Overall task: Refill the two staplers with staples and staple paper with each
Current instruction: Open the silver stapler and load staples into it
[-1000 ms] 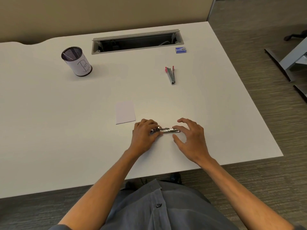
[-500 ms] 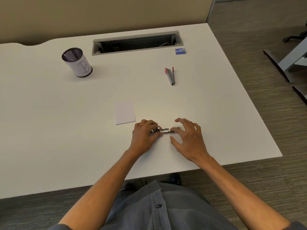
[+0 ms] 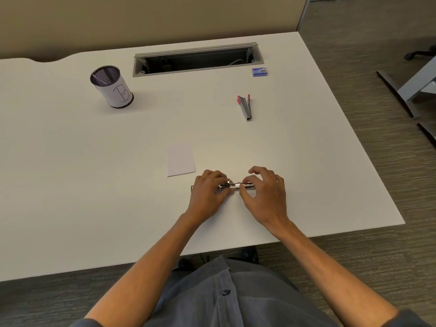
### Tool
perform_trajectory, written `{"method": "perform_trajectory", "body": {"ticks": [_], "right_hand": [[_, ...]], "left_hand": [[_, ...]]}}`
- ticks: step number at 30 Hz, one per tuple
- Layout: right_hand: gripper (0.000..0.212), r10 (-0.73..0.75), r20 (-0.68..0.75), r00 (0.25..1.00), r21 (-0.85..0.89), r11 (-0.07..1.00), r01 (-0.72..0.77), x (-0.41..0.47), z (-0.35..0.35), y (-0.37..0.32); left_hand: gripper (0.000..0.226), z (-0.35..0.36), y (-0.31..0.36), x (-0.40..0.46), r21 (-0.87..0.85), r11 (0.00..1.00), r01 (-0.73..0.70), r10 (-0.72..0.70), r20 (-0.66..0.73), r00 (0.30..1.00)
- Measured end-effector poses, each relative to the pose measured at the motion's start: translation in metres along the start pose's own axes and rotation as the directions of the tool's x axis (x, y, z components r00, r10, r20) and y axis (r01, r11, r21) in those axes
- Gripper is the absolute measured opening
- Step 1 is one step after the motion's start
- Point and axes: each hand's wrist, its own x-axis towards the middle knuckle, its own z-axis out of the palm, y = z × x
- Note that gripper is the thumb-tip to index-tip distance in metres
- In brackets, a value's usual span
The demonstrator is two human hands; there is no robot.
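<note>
Both hands work on one metal stapler [image 3: 236,185] lying flat near the front edge of the white desk [image 3: 70,185]: the left hand [image 3: 207,192] is curled over its left end and grips it, while the right hand [image 3: 266,197] pinches its right part between thumb and forefinger, the other fingers raised and loosely bent (whether the stapler's tray is open is hard to tell behind the fingers). Just beyond the left hand lies one small sheet of paper [image 3: 180,159], flat and apart from the stapler. Farther back and to the right rests the second stapler [image 3: 245,106], red and grey, splayed open on the desk. One blue box of staples [image 3: 259,72] sits near the far right, just beside the single cable slot [image 3: 197,59]. One mesh pen cup [image 3: 111,87] with a paper wrap stands well apart at the far left
</note>
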Motion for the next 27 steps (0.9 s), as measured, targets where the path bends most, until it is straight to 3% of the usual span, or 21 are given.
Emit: {"method": "perform_trajectory", "body": {"ticks": [9, 18, 27], "right_hand": [[0.027, 0.209, 0.013, 0.978, -0.082, 0.975, -0.207, 0.010, 0.008, -0.014], [0.018, 0.411, 0.120, 0.904, -0.059, 0.912, -0.407, 0.021, 0.005, -0.031], [0.014, 0.497, 0.158, 0.853, -0.004, 0.864, -0.503, 0.022, 0.006, -0.033]], "left_hand": [[0.021, -0.008, 0.002, 0.001, -0.029, 1.000, -0.001, 0.002, 0.051, 0.999], [0.019, -0.007, -0.006, 0.001, -0.040, 0.999, -0.021, 0.024, 0.088, 0.996], [0.018, -0.010, -0.011, 0.005, -0.042, 0.997, -0.071, 0.076, 0.115, 0.990]]}}
